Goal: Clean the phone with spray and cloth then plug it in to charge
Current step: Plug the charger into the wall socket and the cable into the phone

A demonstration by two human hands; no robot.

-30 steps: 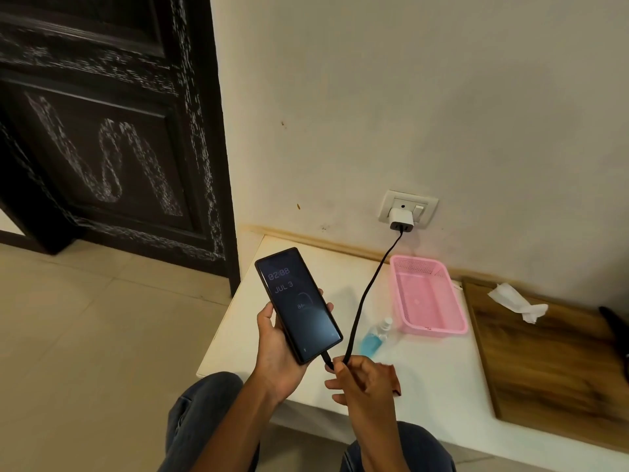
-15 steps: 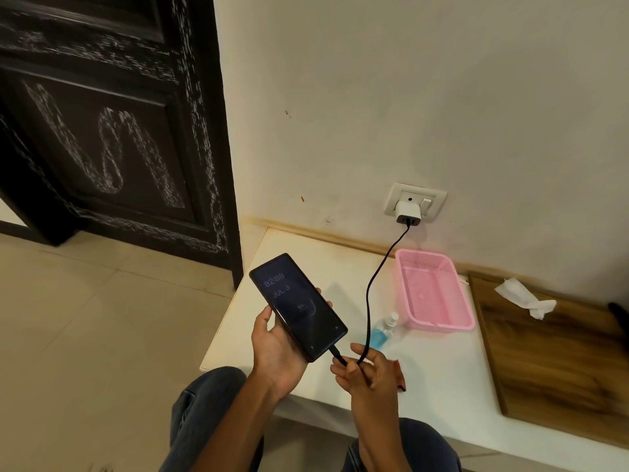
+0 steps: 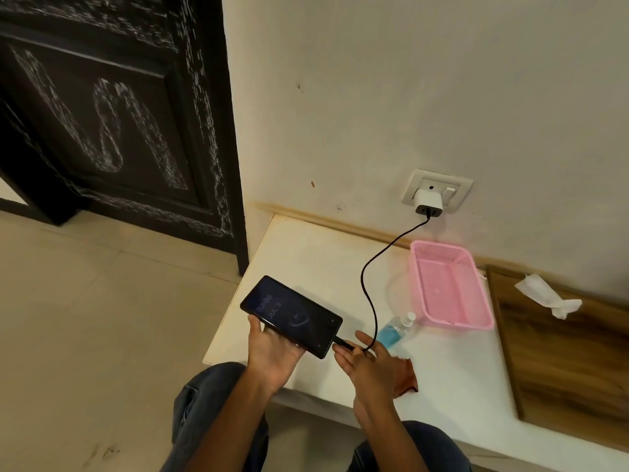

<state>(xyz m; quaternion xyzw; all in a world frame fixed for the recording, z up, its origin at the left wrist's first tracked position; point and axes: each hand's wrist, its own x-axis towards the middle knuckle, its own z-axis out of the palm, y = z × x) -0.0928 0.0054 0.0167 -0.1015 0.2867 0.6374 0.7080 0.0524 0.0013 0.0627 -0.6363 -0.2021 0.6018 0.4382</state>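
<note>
The black phone (image 3: 291, 316) has its screen lit and is tilted over the left edge of the white table (image 3: 306, 257). My left hand (image 3: 272, 352) holds it from below, thumb on its near edge. A black charging cable (image 3: 366, 284) is plugged into the phone's right end and runs up to a white adapter (image 3: 428, 202) in the wall socket. My right hand (image 3: 366, 361) lies palm up just right of the plug, with the cable held loosely between thumb and fingers. A blue spray bottle (image 3: 394, 330) lies on the table behind that hand. A brown cloth (image 3: 406, 374) peeks out beneath it.
A pink plastic basket (image 3: 456, 323) sits against the wall right of the cable. Further right a wooden board (image 3: 561, 362) carries a crumpled white tissue (image 3: 548, 296). A dark door (image 3: 102, 114) stands to the left above the tiled floor. My knees are under the table's front edge.
My left hand has turned the phone from nearly upright to almost sideways and lowered it. The cable now hangs slacker. My right hand's fingers have loosened and the brown cloth shows beneath it.
</note>
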